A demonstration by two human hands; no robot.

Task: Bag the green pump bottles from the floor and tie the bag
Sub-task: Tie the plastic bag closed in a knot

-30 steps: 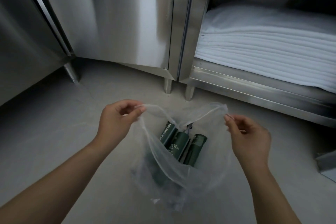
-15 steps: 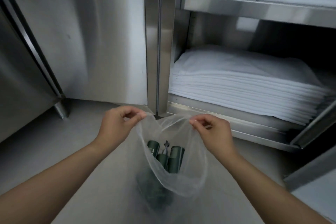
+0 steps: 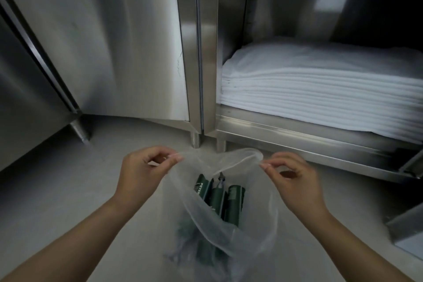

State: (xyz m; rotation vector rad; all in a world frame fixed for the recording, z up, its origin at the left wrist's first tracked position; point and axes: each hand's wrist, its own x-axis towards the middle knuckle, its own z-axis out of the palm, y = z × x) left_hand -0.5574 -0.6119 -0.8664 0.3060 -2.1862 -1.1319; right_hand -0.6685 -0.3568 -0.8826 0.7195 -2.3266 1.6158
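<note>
Grip, left hand point(image 3: 139, 174): thumb and forefinger pressed together on the left edge of the bag mouth, remaining fingers curled; forearm enters from the lower left
Grip, right hand point(image 3: 295, 181): thumb and forefinger pinching the right edge of the bag mouth, remaining fingers curled; forearm enters from the lower right
Clear plastic bag point(image 3: 219, 236): thin and translucent, mouth stretched open between the two hands, body hanging down below them; whether its base touches the floor cannot be told
Green pump bottles point(image 3: 216, 199): inside the bag, standing close together and leaning; three dark green cylinders show through the mouth, one with white lettering; a pump nozzle sticks up between them; more green shapes lie blurred in the bottom of the bag
Floor point(image 3: 68, 190): plain grey surface under the bag and arms
Steel cabinet point(image 3: 114, 41): brushed metal panels on short legs, directly beyond the hands
Open shelf point(image 3: 309, 137): lower right compartment of the cabinet, with a steel front rail
White folded linens point(image 3: 320, 91): neat flat stack resting on the open shelf, well apart from the bag
</note>
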